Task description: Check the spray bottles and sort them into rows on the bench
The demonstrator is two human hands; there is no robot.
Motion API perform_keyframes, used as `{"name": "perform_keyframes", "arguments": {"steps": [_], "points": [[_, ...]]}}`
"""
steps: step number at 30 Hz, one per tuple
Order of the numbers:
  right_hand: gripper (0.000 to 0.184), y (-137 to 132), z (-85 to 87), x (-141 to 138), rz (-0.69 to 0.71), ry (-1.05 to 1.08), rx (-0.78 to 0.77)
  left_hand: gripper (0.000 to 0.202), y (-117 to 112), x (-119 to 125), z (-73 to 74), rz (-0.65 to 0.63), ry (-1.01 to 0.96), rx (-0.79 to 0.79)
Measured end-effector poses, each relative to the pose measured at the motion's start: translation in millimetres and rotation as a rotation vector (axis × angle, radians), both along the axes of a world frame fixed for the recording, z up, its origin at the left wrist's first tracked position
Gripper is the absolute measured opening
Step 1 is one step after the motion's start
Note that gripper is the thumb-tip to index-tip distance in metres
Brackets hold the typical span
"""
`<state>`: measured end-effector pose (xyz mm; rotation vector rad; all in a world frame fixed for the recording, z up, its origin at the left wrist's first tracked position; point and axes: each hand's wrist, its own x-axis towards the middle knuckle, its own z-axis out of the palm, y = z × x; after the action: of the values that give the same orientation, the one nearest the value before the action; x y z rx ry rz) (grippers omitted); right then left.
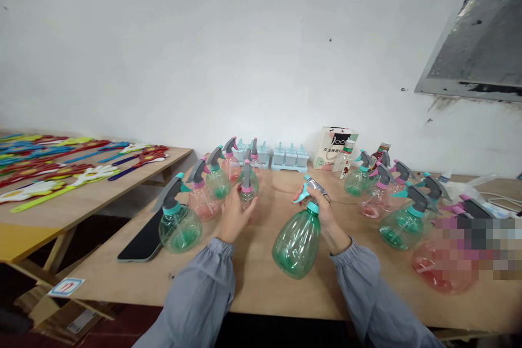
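Observation:
My right hand (327, 216) is closed round the neck of a green spray bottle (297, 242), which is lifted and tilted over the table, its turquoise-and-grey trigger head up by my fingers. My left hand (234, 215) is curled round a pink spray bottle (247, 190) that stands upright among others; my hand covers much of its body. Left of that hand are another pink spray bottle (200, 198) and a green spray bottle (179, 228). A further green one (218, 180) stands behind them.
The wooden table (261, 296) also bears a black phone (142, 236), light-blue popsicle moulds (289, 159), a printed box (332, 147) and a clear bottle (346, 160). Several spray bottles stand at right, including a green one (403, 225). Colourful hand-shaped paddles (95, 174) cover the left table.

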<state>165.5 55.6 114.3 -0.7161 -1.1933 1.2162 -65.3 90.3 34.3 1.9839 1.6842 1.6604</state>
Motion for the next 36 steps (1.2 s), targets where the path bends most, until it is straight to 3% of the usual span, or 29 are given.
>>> {"name": "perform_keyframes", "arguments": {"steps": [3, 7, 11, 16, 23, 27, 30, 36], "points": [[0.03, 1, -0.6, 0, 0.069, 0.024, 0.0, 0.056, -2, 2, 0.3, -0.02, 0.005, 0.002], [0.031, 1, -0.7, 0, -0.048, 0.051, -0.007, 0.055, -4, 3, 0.0, -0.008, 0.018, 0.004], [0.032, -2, 0.7, 2, 0.026, 0.013, 0.008, 0.054, -5, 4, -1.1, 0.011, 0.023, 0.001], [0.035, -3, 0.0, 7, -0.12, -0.036, 0.069, 0.054, -4, 4, -1.5, -0.008, 0.013, 0.013], [0.029, 0, -3.8, 15, -0.151, -0.183, 0.144, 0.054, -5, 4, -0.8, 0.009, 0.028, -0.017], [0.038, 3, -9.3, 22, -0.33, -0.258, 0.23, 0.054, -5, 5, 0.0, 0.005, 0.033, -0.004], [0.03, 3, -13.9, 35, -0.493, -0.375, 0.294, 0.055, -5, 5, -0.3, -0.007, 0.031, -0.016], [0.044, 13, -25.4, 77, -0.653, -0.622, 0.284, 0.055, -4, 4, -1.6, -0.007, 0.051, -0.019]]}}
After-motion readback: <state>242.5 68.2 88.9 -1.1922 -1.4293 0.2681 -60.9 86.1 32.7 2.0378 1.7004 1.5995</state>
